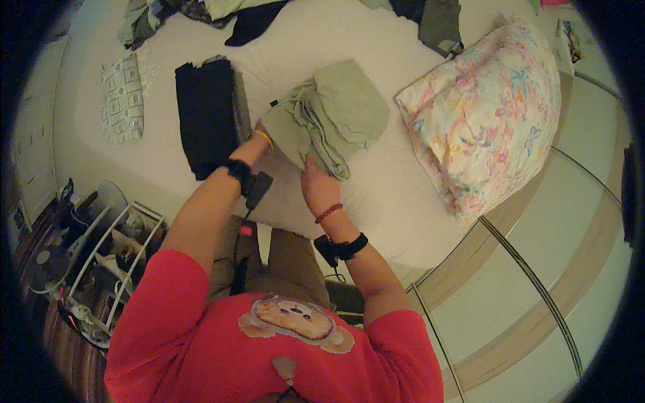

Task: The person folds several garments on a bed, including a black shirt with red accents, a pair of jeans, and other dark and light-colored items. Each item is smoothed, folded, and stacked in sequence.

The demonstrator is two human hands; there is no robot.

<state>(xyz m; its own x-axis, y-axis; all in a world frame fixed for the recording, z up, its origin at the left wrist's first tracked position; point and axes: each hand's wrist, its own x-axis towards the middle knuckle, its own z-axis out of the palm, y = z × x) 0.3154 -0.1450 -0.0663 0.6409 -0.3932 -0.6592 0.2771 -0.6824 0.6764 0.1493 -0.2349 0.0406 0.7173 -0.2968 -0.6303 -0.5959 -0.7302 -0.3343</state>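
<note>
A light green folded garment (353,101) lies on the bed in front of me, its near-left part bunched in loose folds. A small black tag sticks out at its left edge. My left hand (259,142) grips that left edge, with the fingers mostly hidden by the cloth. At the near edge, my right hand (320,187) is closed on the cloth, its thumb side against the folds. Just left of my left hand rests a stack of folded black clothes (205,117), with a grey layer along its right side.
The bed (383,228) has a pale sheet. A floral pillow (490,127) lies right, a small patterned cloth (122,99) far left. Loose dark clothes (259,20) and a grey-green garment (440,27) lie along the far side. A white rack (127,252) stands at the lower left.
</note>
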